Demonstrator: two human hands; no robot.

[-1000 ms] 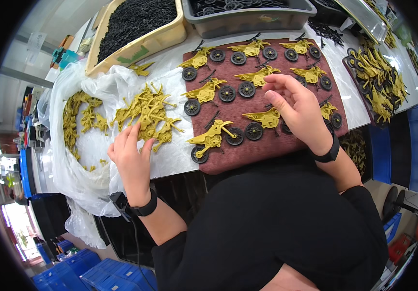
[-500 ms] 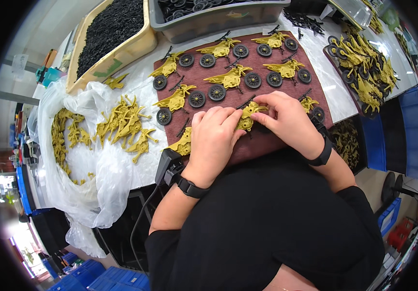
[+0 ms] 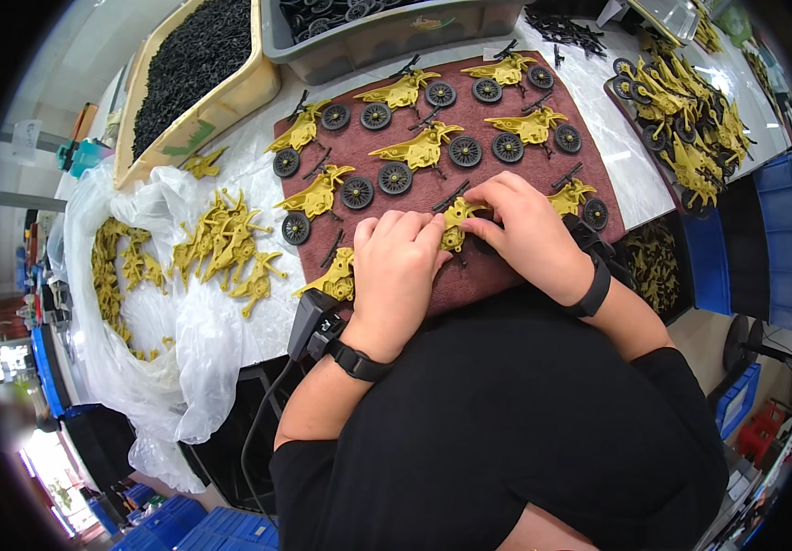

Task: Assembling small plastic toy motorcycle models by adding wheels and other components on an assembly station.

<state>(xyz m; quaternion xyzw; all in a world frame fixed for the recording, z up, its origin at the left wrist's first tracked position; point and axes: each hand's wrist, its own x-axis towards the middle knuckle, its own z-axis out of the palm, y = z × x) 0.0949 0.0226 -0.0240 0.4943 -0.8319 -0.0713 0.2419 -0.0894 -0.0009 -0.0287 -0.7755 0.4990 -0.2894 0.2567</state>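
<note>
Between my hands lies a yellow toy motorcycle body [image 3: 454, 226] on a maroon cloth [image 3: 373, 147], with a thin black part at its upper edge. My left hand [image 3: 394, 271] grips the body's left side, its fingers close together and partly hiding it. At the body's right end, the thumb and fingers of my right hand [image 3: 529, 237] close in a pinch; anything small between them is hidden. Left of my left hand is another yellow body [image 3: 333, 277]. Beyond my right hand, a toy motorcycle [image 3: 570, 196] with a black wheel [image 3: 595, 213] is partly covered.
Rows of yellow toy motorcycles [image 3: 419, 147] with black wheels fill the cloth. Loose yellow bodies [image 3: 226, 241] lie left, beside a plastic bag [image 3: 203, 354]. Bins of black parts, one cream [image 3: 263, 78] and one grey [image 3: 396, 41], stand behind. More toys [image 3: 690, 129] are heaped right.
The view has shifted a little, so the cloth and toys appear farther left. Both hands stay at the same yellow body, with only slight finger movement.
</note>
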